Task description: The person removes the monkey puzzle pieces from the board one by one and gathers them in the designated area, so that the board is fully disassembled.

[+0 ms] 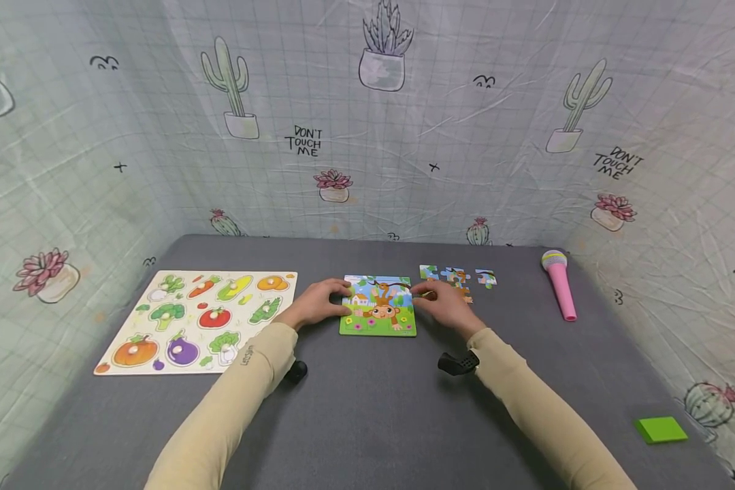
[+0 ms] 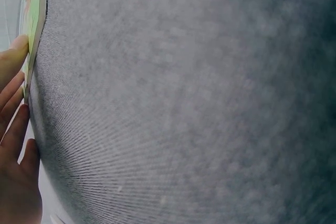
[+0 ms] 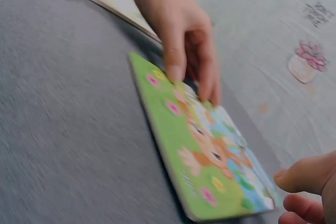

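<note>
A small square jigsaw puzzle with a picture of a monkey lies on the dark grey table, its green border towards me. My left hand touches the puzzle's left edge with thumb and fingertips spread along it. In the right wrist view this left hand is bent loosely over that edge. On the opposite side, my right hand has thumb and index finger right at the puzzle's right edge. The thumb shows near the board's corner in the right wrist view.
Several loose jigsaw pieces lie behind my right hand. A vegetable peg board is at the left, partly under my left sleeve. A pink toy microphone lies at the right, and a green block near the right front.
</note>
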`<state>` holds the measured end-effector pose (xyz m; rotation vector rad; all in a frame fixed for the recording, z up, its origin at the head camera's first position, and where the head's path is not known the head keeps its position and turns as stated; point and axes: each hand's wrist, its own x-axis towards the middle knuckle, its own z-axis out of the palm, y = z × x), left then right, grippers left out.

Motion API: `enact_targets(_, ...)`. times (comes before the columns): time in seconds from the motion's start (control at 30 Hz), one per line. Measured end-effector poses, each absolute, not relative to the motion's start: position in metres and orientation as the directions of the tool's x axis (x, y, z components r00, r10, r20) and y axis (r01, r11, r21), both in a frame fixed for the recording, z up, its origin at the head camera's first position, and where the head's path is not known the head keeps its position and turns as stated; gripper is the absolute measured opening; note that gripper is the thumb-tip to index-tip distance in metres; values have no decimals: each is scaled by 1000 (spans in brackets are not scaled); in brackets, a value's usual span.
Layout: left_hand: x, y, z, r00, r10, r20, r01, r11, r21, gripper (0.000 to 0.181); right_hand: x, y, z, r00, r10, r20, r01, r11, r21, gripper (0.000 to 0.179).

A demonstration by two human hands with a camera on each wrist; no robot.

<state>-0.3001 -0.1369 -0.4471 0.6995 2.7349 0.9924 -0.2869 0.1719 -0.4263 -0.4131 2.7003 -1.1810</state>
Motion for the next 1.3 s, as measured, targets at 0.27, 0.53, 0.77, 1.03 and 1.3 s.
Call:
enact_targets(0.27, -300, -138, -446, -878, 478, 27, 388, 678, 625, 42, -286, 157, -439, -910, -412, -34, -250, 613, -750, 31)
enact_targets(0.53, -301, -137, -446, -880, 475, 23, 381, 675, 632, 43, -287, 153, -441, -891, -453, 2, -314, 614, -724, 33)
enact_targets(0.77, -299, -137, -448, -881, 472, 22, 378, 675, 634, 43, -287, 152, -440, -875, -484, -24, -341, 651, -678, 39)
enact_targets(1.03, -299, -136, -448, -879, 477, 9, 371, 672, 641, 42, -291, 152, -435, -850, -522, -68, -355, 663, -660, 38)
enact_targets(1.3, -299, -136, -447, -874, 485, 13, 386, 679, 624, 42, -295, 152, -434, -815, -575, -69, -406, 653, -639, 37)
